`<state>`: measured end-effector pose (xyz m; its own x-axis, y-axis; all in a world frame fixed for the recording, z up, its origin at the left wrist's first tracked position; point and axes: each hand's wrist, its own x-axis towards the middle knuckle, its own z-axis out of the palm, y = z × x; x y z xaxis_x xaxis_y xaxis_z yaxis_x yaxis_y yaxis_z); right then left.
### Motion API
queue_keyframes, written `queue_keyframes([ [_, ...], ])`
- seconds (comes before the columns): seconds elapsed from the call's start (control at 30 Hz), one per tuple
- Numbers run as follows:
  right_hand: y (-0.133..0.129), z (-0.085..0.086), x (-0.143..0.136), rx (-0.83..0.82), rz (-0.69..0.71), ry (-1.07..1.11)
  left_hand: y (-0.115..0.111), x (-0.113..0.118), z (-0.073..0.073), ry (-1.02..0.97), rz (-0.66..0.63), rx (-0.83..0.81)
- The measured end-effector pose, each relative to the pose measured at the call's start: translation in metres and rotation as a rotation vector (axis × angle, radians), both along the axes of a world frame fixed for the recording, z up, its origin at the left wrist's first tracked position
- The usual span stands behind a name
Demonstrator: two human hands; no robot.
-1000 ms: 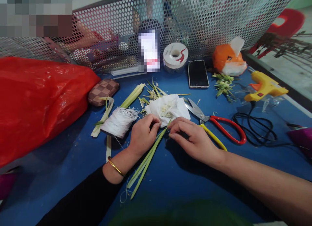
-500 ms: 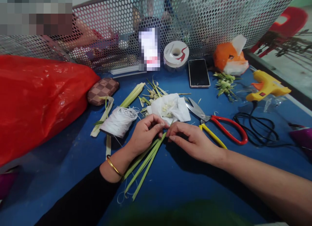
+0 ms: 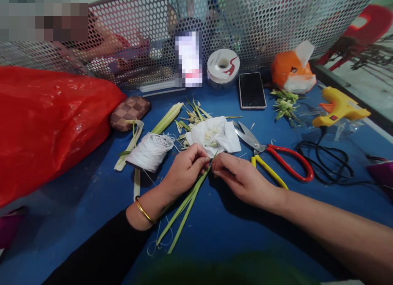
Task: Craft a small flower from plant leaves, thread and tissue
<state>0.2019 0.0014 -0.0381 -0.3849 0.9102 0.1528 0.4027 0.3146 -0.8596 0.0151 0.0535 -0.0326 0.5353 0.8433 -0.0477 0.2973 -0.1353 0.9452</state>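
The fingers of my left hand [image 3: 188, 167] are pinched at the upper end of several long green leaf strips [image 3: 181, 213], which slant down toward me over the table. Facing it, almost touching, is my right hand [image 3: 247, 176], its thumb and fingertips pressed together beside the strips' tips. What lies in the right fingertips is too small to make out. A thin pale thread loops near the strips' lower ends. Left of my hands lies a bundle of white thread [image 3: 152, 152]. Just beyond them a crumpled white tissue [image 3: 227, 135] holds small pale scraps.
On the blue table are red-and-yellow-handled shears [image 3: 290, 162], a yellow glue gun [image 3: 340, 107] with a black cord, a dark phone [image 3: 251, 90], a ribbon roll [image 3: 223, 68], an orange tissue pack [image 3: 291, 72], a checkered pouch [image 3: 130, 113] and a red bag [image 3: 55, 129]. Metal mesh stands behind.
My right fingertips have drawn closer together beside the strips. Fewer strips show below my left hand, which remains pinched in nearly the same place. The view has shifted slightly.
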Motion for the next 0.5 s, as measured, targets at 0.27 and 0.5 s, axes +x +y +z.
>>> queue_keyframes([
  [0.27,-0.0006,0.0034,-0.0003,0.038,0.013,-0.054,0.0007,-0.0012,0.003,0.09,-0.005,0.094],
  [0.5,0.0,0.0043,0.0002,0.042,0.014,-0.066,0.0006,-0.0026,0.0029,0.129,-0.014,0.14],
])
